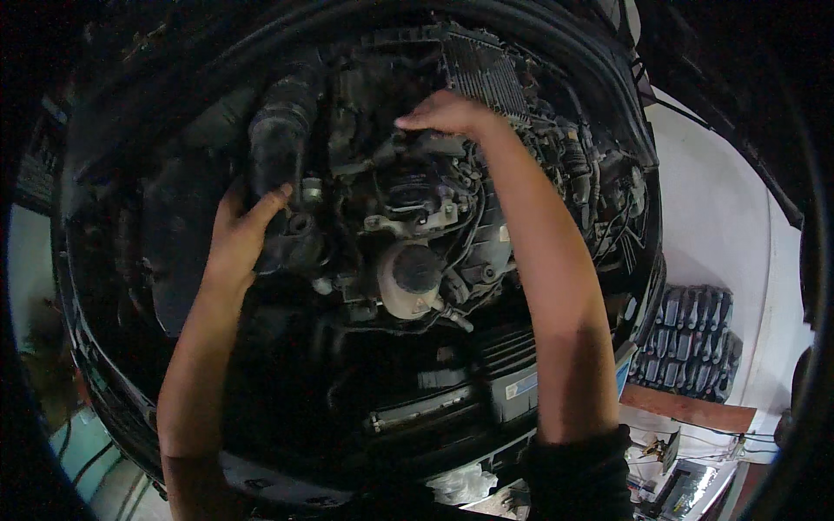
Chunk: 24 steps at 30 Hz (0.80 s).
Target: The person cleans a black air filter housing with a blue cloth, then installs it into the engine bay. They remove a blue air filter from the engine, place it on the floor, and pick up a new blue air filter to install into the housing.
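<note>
My left hand (244, 225) is at the left of the engine bay, thumb and fingers spread around the lower end of a ribbed black air intake hose (279, 130); whether it grips the hose is hard to tell. Over the back of the engine reaches my right hand (443, 116), slightly blurred, palm down, its fingertips near dark engine parts and the finned metal unit (488, 71). What lies under that palm is hidden. Between my forearms sits a pale fluid reservoir with a black cap (417, 270), below a metal bracket (417, 225).
A battery (518, 394) with a label stands at the front right of the bay. The front body edge (280, 478) curves along the bottom. Beyond the right side, a tool organizer (684, 342) hangs on a white wall (710, 189). Cables and hoses crowd the bay's right side.
</note>
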Tool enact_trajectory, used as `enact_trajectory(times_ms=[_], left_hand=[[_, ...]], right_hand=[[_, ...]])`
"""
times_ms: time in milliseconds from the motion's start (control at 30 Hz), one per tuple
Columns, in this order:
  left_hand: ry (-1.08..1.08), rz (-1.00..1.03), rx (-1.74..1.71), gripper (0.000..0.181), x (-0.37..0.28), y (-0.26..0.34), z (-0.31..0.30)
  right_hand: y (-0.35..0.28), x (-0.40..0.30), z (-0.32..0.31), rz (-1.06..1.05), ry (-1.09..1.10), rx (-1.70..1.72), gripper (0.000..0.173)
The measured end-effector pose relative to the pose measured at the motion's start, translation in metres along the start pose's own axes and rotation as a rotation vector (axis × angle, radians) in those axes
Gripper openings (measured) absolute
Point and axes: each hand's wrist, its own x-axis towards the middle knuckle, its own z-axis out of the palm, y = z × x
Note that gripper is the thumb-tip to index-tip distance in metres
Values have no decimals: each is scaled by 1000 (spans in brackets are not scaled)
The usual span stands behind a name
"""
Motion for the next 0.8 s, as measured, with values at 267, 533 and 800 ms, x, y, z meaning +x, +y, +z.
enact_trajectory(times_ms=[267,533,800], left_hand=[[-9,4,12,72,10,-13,-5],[48,-19,-12,70,7,-11,-1],[46,-55,0,83,5,-5,2]], right_hand=[[-1,14,13,18,-52,83,52],[-24,-9,24,64,35,345,38],[3,6,25,12,-138,611,27]])
